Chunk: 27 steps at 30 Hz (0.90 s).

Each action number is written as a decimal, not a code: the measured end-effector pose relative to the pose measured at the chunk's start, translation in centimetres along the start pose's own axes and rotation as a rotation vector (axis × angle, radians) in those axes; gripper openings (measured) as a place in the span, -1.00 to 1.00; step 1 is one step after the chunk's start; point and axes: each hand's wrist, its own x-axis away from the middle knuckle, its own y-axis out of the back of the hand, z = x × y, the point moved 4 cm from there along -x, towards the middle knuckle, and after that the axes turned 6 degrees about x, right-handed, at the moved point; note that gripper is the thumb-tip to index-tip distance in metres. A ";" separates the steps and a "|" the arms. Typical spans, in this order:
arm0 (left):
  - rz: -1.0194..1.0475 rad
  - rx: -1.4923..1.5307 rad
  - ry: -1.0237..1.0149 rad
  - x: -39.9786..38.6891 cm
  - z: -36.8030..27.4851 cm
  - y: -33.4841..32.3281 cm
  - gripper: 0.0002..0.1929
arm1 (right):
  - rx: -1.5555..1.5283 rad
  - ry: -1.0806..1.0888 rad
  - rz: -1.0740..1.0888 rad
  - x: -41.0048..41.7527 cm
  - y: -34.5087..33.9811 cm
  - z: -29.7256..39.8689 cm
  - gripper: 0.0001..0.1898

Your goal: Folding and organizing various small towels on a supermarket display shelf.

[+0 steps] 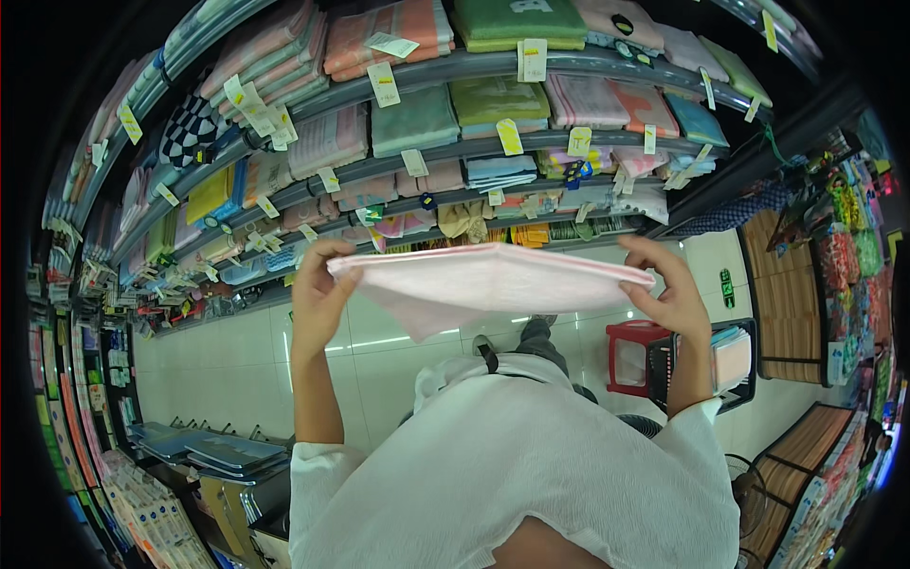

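Observation:
A pale pink towel (pixel 490 281) with a darker pink stripe along its upper edge is stretched in the air before my body. My left hand (pixel 323 291) pinches its left corner between thumb and fingers. At the other end, my right hand (pixel 665 284) grips the right corner the same way. The stripe runs nearly level between the two hands, and a loose flap hangs to a point below the left half. Beyond the towel, shelves of folded towels (pixel 414 117) rise in several tiers.
Price tags (pixel 509 135) hang from the shelf edges. To my right stand a red plastic stool (pixel 625 359) and a black basket (pixel 746 327) holding folded towels (pixel 731 359). A wooden slatted display (pixel 789 291) is farther right. Packaged goods (pixel 149 508) fill a rack at lower left.

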 end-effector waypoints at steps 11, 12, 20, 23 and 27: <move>-0.031 -0.552 -0.187 -1.8 -4.0 2.3 -0.84 | 0.259 0.083 0.252 -1.6 -3.5 -0.7 -0.74; -0.025 -0.545 -0.137 -1.9 -3.8 2.3 -0.85 | 0.225 0.046 0.213 -1.9 -3.5 -1.1 -0.79; -0.010 -0.342 0.000 -1.0 -2.8 4.5 -0.87 | -0.275 0.014 0.190 -3.0 -2.4 -3.2 -0.75; 0.359 0.200 -0.009 -1.7 -0.7 4.2 -0.86 | -0.951 0.109 0.370 -4.6 -2.7 -3.9 -0.75; 0.014 0.577 0.610 -3.7 10.9 0.8 -0.73 | -0.426 -0.410 -0.113 -7.4 -4.7 -10.0 -0.81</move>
